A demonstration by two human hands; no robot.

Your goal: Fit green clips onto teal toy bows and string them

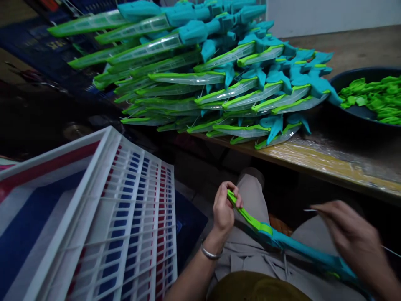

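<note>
Across my lap lies a long, curved plastic toy bow (300,245), teal with a bright green limb. My left hand (226,205), with a metal bangle at the wrist, is closed around the green limb's tip. Off to the right, my right hand (352,234) is somewhat blurred and pinches a thin white cord (310,210), a short end of which pokes out past the fingertips. Another stretch of white line shows behind that hand. The bow's far end runs beneath my right forearm and is partly hidden.
Many similar teal and green toy bows (213,79) are stacked on a film-wrapped wooden bench (300,161). A dark basin (354,75) of green plastic pieces (372,98) stands at the right. At left is a white slatted plastic crate (125,209) with striped sheeting (40,221).
</note>
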